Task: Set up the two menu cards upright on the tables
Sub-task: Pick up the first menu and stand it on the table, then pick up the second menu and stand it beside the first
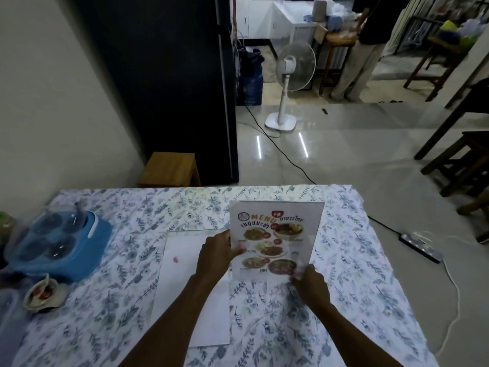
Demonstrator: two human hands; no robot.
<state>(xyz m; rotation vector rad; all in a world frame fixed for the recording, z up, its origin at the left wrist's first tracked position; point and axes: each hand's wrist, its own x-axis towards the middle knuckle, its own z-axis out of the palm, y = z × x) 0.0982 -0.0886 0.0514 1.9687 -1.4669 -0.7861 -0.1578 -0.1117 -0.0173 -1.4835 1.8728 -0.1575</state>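
- The left hand [215,251] and its forearm were bare, with no sleeve, above the desk [344,260].
- The right hand [311,284] was likewise bare, without ring, watch or glove.

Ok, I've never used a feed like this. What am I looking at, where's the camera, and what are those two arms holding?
There is no machine here: one camera sits on a person's head, looking forward and down, so the two arms are theirs. The left hand and right hand hold a menu card in a clear stand above the table, which has a floral cloth. A second, white sheet lies flat under the left arm. On the left of the table are a blue condiment caddy and a small bowl. A fan stands on the floor beyond.
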